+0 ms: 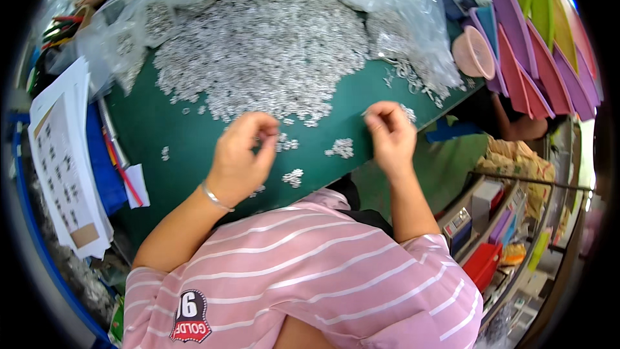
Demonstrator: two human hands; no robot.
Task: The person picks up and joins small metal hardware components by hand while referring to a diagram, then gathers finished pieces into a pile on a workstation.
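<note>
A wide heap of small silvery metal pieces (265,45) covers the far half of the green table (194,132). At the heap's near edge is my left hand (242,158), its fingers curled toward the thumb; whatever they hold is too small to name. My right hand (392,139) is closed in a pinch over the table's right side, with perhaps a tiny piece at the fingertips. Between the hands lie little clusters of the same pieces: one (341,148) nearer the right hand, another (292,178) toward my body. One more cluster (408,114) shows partly behind my right hand.
Clear plastic bags (413,6) of metal parts line the table's far side. A pink tub (473,52) and stacked coloured bins (542,58) stand at the far right. Papers (68,155) and a blue folder (106,161) lie left. Another person's arm (516,123) shows right.
</note>
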